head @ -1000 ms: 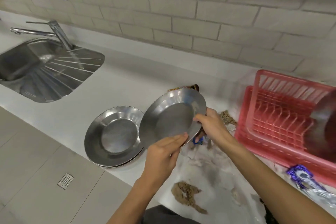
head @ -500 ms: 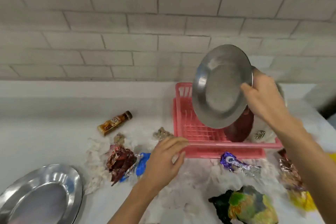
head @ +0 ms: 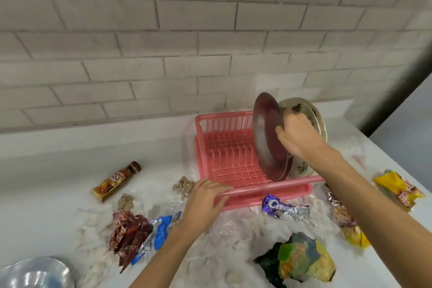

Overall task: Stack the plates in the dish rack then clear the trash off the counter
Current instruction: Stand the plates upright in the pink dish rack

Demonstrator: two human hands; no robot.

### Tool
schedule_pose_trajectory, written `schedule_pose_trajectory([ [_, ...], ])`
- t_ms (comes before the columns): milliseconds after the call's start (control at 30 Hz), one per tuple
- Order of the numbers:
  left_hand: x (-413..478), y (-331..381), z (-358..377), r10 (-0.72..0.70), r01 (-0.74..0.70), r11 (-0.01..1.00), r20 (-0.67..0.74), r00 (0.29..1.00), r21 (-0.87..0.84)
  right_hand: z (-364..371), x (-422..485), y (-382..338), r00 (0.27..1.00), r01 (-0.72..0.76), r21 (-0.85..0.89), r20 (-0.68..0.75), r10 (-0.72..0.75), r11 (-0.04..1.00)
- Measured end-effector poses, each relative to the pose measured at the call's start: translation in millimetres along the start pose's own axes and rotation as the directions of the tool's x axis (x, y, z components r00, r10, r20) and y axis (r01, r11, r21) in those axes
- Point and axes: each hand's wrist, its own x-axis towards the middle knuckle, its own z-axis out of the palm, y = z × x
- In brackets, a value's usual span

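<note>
The head view was all I had. The right hand [head: 297, 140] gripped a plate [head: 266, 142] by its rim, thumb on the front face and the other fingers curled behind. The plate stood nearly upright, tilted a little, at the right end of the rack [head: 229, 161], with its lower edge down inside near the front rail. Its face read dark and reddish. Pale plates [head: 313, 117] leaned just behind it; I could not tell whether they touched. The left hand [head: 205, 196] lay flat on the rack's front rail near the left corner, fingers straight and holding nothing, and I took it to be steadying the rack.

I judged this to be the stacking step, with the plate at its slot and not yet let go. A steel plate [head: 35, 273], blurred, sat on the worktop [head: 58, 159] at the bottom left corner, so stacking was not finished. The next move called for releasing only once the plate sat firmly between the prongs, without knocking the ones behind, then reaching left for the steel plate.

The trash lay untouched around the rack. There was a bottle [head: 116, 181] well to the left, a red wrapper [head: 129, 236], a purple wrapper [head: 280, 208] just in front of the rail, a yellow wrapper [head: 397, 189] at the right, and a green bag [head: 301, 262] nearest me.
</note>
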Motion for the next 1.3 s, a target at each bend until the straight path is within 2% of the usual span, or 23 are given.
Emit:
schedule_pose_trajectory([
  [500,-1.9,0.8,2.4,-0.042,0.042,0.997,0.002,0.999,-0.07,48.1,8.1,-7.5,0.994,0.021,0.009,0.103,-0.022,1.0],
  [767,-0.1,4.9,-4.0,-0.058,0.06,0.995,0.035,0.998,-0.084,50.2,8.5,5.1,0.995,-0.012,0.016,0.102,0.011,1.0],
  [867,-1.9,6.4,-7.5,-0.069,0.068,0.979,0.001,0.998,-0.19,43.5,6.1,6.3,0.996,-0.024,0.009,0.082,0.023,1.0],
  [967,-7.6,6.6,-18.9,-0.107,0.081,0.953,-0.073,0.992,-0.292,29.4,-0.9,4.9,1.0,-0.018,-0.02,-0.009,0.018,1.0],
  [1067,-20.2,4.7,-36.4,-0.168,0.112,0.93,-0.135,0.976,-0.35,13.4,-15.0,-4.3,0.986,0.041,-0.063,-0.157,-0.051,0.997],
  [1133,-32.1,3.4,-49.5,-0.208,0.137,0.916,-0.152,0.966,-0.378,10.4,-29.4,-17.7,0.973,0.127,0.012,-0.195,-0.122,0.992],
  [1200,-47.6,2.1,-61.7,-0.266,0.185,0.901,-0.162,0.95,-0.393,19.2,-46.2,-34.6,0.972,0.209,0.113,-0.134,-0.194,0.971],
  [1300,-76.7,-2.0,-76.8,-0.345,0.258,0.887,-0.179,0.921,-0.384,46.1,-68.9,-61.0,0.956,0.281,0.183,0.035,-0.291,0.942],
])
